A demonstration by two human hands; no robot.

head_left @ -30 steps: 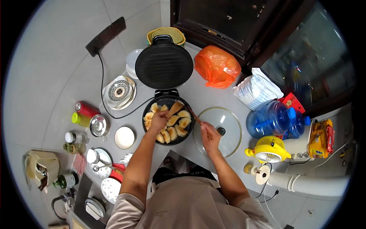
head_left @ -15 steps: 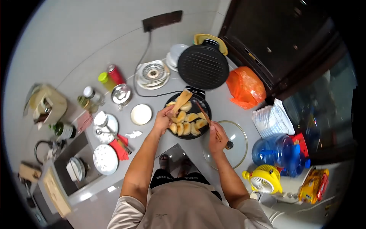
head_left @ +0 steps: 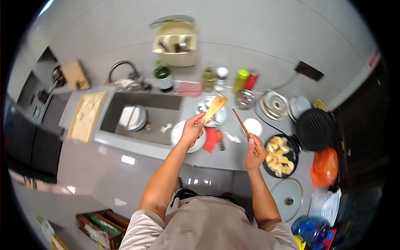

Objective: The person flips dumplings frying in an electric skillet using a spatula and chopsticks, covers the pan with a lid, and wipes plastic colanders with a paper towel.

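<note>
Left of the pan, my left hand is gripping a wooden spatula, its long axis slanting, blade pointing away from me and rightward. Closer to the pan, my right hand is clasping chopsticks, tips angling away and leftward. I'm seemingly holding both tools clear; any next move is calling for steady grips. Browned dumplings are lying inside the pan.
</note>
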